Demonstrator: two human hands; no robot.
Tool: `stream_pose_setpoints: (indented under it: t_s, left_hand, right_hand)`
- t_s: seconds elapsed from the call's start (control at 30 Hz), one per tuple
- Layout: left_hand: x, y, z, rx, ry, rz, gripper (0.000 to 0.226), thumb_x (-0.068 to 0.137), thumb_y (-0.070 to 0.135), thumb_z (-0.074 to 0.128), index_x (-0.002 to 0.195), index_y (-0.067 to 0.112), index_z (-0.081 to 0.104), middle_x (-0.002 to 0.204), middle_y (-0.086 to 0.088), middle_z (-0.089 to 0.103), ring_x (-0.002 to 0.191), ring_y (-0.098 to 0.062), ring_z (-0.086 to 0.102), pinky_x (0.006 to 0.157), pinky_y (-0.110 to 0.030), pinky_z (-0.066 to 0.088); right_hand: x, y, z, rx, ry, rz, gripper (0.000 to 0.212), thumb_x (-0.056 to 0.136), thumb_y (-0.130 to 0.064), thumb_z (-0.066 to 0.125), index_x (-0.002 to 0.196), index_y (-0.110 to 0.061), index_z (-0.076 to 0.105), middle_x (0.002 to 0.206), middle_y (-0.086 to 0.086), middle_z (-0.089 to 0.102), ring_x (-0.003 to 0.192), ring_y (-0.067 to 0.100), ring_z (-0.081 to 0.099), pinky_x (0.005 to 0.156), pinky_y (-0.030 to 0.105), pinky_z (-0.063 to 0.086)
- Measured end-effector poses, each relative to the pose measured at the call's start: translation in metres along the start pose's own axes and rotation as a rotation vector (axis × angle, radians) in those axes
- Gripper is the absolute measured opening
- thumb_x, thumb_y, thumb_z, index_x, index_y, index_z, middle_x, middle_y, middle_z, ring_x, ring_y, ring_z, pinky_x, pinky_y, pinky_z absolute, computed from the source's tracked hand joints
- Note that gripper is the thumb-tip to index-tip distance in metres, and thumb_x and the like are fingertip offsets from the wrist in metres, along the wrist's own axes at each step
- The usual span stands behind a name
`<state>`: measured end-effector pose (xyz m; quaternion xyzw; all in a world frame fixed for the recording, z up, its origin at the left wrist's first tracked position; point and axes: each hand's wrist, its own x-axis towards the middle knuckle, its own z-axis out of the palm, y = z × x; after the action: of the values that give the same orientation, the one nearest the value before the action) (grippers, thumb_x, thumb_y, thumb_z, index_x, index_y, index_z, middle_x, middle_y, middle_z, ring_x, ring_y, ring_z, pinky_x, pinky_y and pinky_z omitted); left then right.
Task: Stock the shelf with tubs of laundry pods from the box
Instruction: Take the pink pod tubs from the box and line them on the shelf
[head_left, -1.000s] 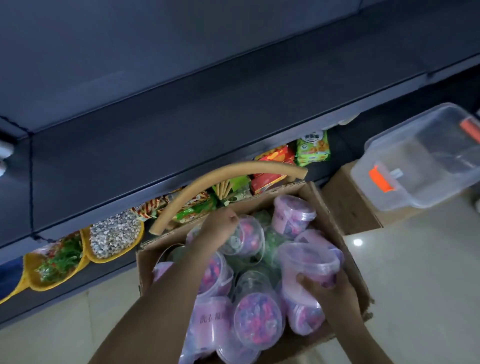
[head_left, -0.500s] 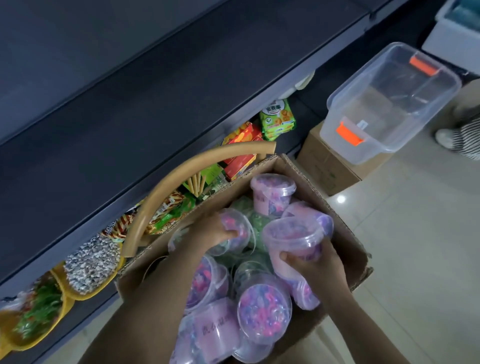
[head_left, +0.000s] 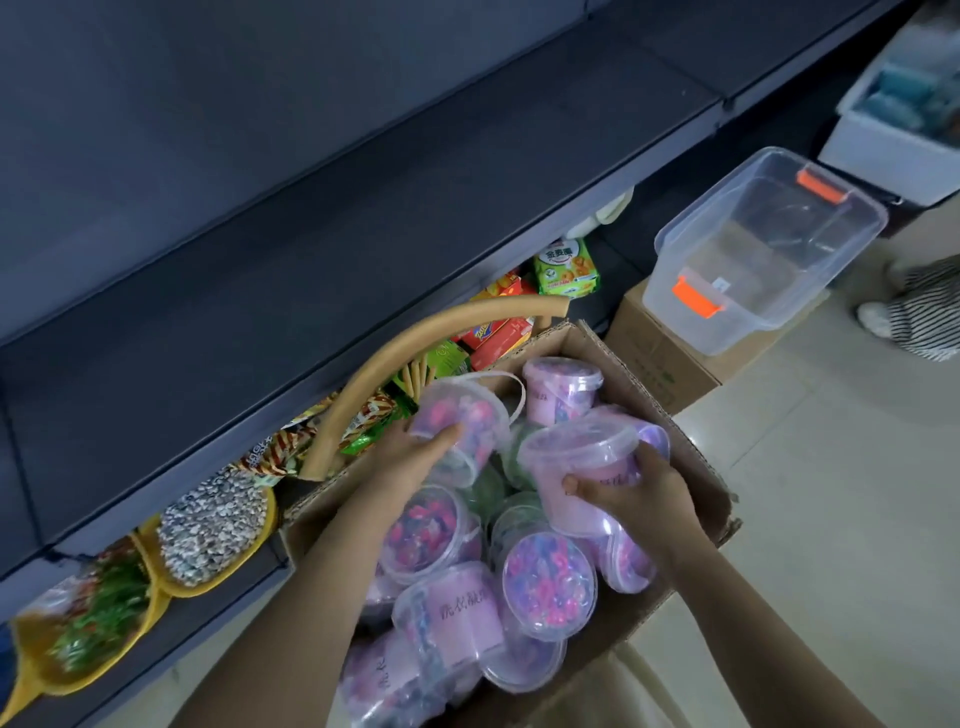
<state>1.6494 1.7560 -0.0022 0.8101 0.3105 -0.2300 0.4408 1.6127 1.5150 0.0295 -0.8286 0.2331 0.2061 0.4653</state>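
Clear plastic tubs of pink and blue laundry pods (head_left: 548, 582) lay heaped in the open brown cardboard box (head_left: 628, 631) below the dark grey shelf (head_left: 311, 249).
The left hand (head_left: 410, 460) curled round a tilted tub (head_left: 465, 415) with a thin white handle, above the pile. The right hand (head_left: 641, 493) gripped an upright pink-labelled tub (head_left: 576, 457) by its side, thumb across the label, over the box's right half.

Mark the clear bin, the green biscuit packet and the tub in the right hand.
clear bin (head_left: 769, 244): head view, bare floor.
green biscuit packet (head_left: 566, 267): head view, front face.
tub (head_left: 576, 447) in right hand (head_left: 641, 493): head view, clear lid.
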Motion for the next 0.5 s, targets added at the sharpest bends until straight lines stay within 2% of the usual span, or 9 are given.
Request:
stream_pose_setpoints:
  t_s: [0.1, 0.17, 0.23, 0.3, 0.33, 0.37, 0.43, 0.5]
  left_hand:
    - [-0.032, -0.002, -0.025, -0.270, 0.075, 0.034, 0.096, 0.042, 0.077, 0.069, 0.117, 0.019, 0.056, 0.110, -0.004, 0.067, 0.097, -0.023, 0.065, 0.087, -0.043, 0.054]
    - [-0.061, 0.001, -0.044, -0.445, 0.094, 0.089, 0.085, 0.041, 0.069, 0.074, 0.111, 0.022, 0.059, 0.109, -0.002, 0.068, 0.099, -0.019, 0.065, 0.091, -0.040, 0.052]
    - [-0.089, 0.004, -0.063, -0.587, 0.095, 0.151, 0.073, 0.049, 0.058, 0.075, 0.111, 0.022, 0.059, 0.109, -0.001, 0.068, 0.100, -0.016, 0.065, 0.088, -0.035, 0.052]
    - [-0.114, 0.006, -0.081, -0.678, 0.122, 0.198, 0.068, 0.060, 0.050, 0.077, 0.116, 0.019, 0.055, 0.112, -0.003, 0.066, 0.098, -0.015, 0.064, 0.084, -0.033, 0.051]
    - [-0.125, 0.007, -0.089, -0.700, 0.153, 0.217, 0.074, 0.058, 0.053, 0.077, 0.120, 0.019, 0.052, 0.115, -0.003, 0.064, 0.100, -0.016, 0.063, 0.088, -0.034, 0.051]
    - [-0.137, 0.009, -0.098, -0.723, 0.190, 0.238, 0.086, 0.053, 0.057, 0.076, 0.126, 0.019, 0.048, 0.119, -0.003, 0.063, 0.104, -0.018, 0.062, 0.093, -0.038, 0.050]
    - [-0.163, 0.012, -0.113, -0.790, 0.239, 0.294, 0.100, 0.051, 0.055, 0.076, 0.136, 0.017, 0.039, 0.124, -0.006, 0.060, 0.109, -0.020, 0.061, 0.095, -0.038, 0.049]
    - [-0.192, 0.014, -0.124, -0.819, 0.278, 0.375, 0.089, 0.060, 0.045, 0.073, 0.137, 0.015, 0.039, 0.124, -0.006, 0.060, 0.106, -0.017, 0.062, 0.084, -0.030, 0.051]
  right_hand:
    - [-0.019, -0.023, -0.006, 0.066, 0.003, -0.069, 0.059, 0.064, -0.041, 0.082, 0.109, -0.021, 0.049, 0.105, -0.005, 0.057, 0.097, 0.016, 0.053, 0.082, 0.030, 0.043]
    - [-0.032, -0.040, -0.011, 0.083, 0.006, -0.124, 0.064, 0.062, -0.043, 0.082, 0.113, -0.017, 0.054, 0.110, -0.004, 0.062, 0.102, 0.017, 0.057, 0.089, 0.035, 0.048]
    - [-0.047, -0.061, -0.015, 0.138, 0.005, -0.183, 0.060, 0.063, -0.036, 0.083, 0.115, -0.018, 0.060, 0.109, -0.002, 0.065, 0.102, 0.018, 0.061, 0.092, 0.038, 0.050]
    - [-0.063, -0.082, -0.021, 0.203, -0.015, -0.254, 0.045, 0.068, -0.026, 0.082, 0.107, -0.019, 0.061, 0.102, -0.001, 0.066, 0.093, 0.015, 0.062, 0.081, 0.030, 0.053]
    - [-0.071, -0.092, -0.023, 0.229, -0.029, -0.289, 0.042, 0.069, -0.024, 0.082, 0.104, -0.018, 0.060, 0.099, -0.002, 0.066, 0.088, 0.012, 0.062, 0.073, 0.025, 0.052]
    - [-0.078, -0.101, -0.025, 0.258, -0.046, -0.320, 0.042, 0.068, -0.025, 0.082, 0.104, -0.016, 0.061, 0.098, -0.002, 0.067, 0.086, 0.012, 0.062, 0.068, 0.022, 0.050]
    - [-0.095, -0.116, -0.029, 0.300, -0.079, -0.387, 0.058, 0.061, -0.035, 0.085, 0.109, -0.015, 0.063, 0.101, 0.000, 0.070, 0.091, 0.016, 0.066, 0.074, 0.030, 0.055]
    - [-0.113, -0.129, -0.035, 0.325, -0.118, -0.444, 0.064, 0.057, -0.041, 0.085, 0.112, -0.017, 0.063, 0.105, 0.001, 0.070, 0.096, 0.019, 0.067, 0.083, 0.040, 0.056]
